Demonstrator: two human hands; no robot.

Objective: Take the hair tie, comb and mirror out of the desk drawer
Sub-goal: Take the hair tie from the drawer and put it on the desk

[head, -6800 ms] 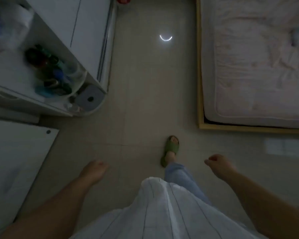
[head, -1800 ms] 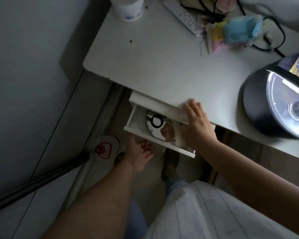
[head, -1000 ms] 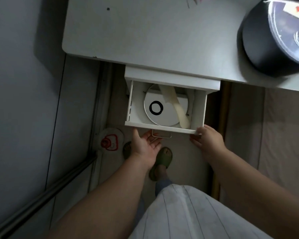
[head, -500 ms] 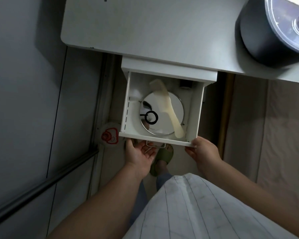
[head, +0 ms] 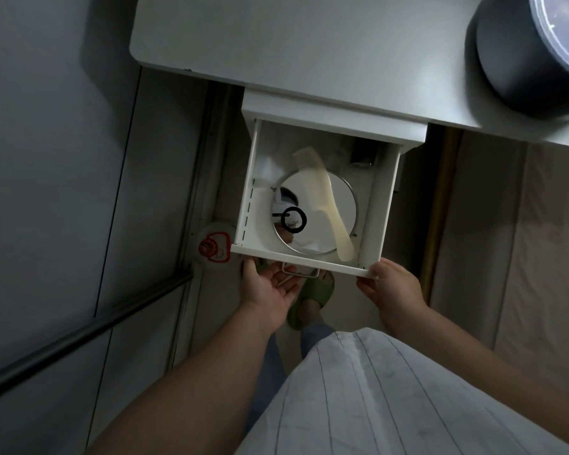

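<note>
The white desk drawer (head: 242,221) stands pulled out under the desk top. Inside lies a round mirror (head: 344,205), face up. A black hair tie (head: 293,219) rests on the mirror's left part. A cream comb (head: 326,198) lies slanted across the mirror, handle toward the drawer front. My left hand (head: 270,285) is palm up under the drawer front, fingers curled at the metal handle (head: 301,273). My right hand (head: 390,285) grips the drawer's front right corner.
The white desk top (head: 309,44) stretches across the top, with a black round pot (head: 519,60) at its right end. A small dark object (head: 363,156) sits at the drawer's back. A grey wall is left. A round red-marked lid (head: 214,247) lies on the floor.
The drawer has come further out since a second ago, showing the whole comb and mirror. Both hands have stayed at the drawer front.
</note>
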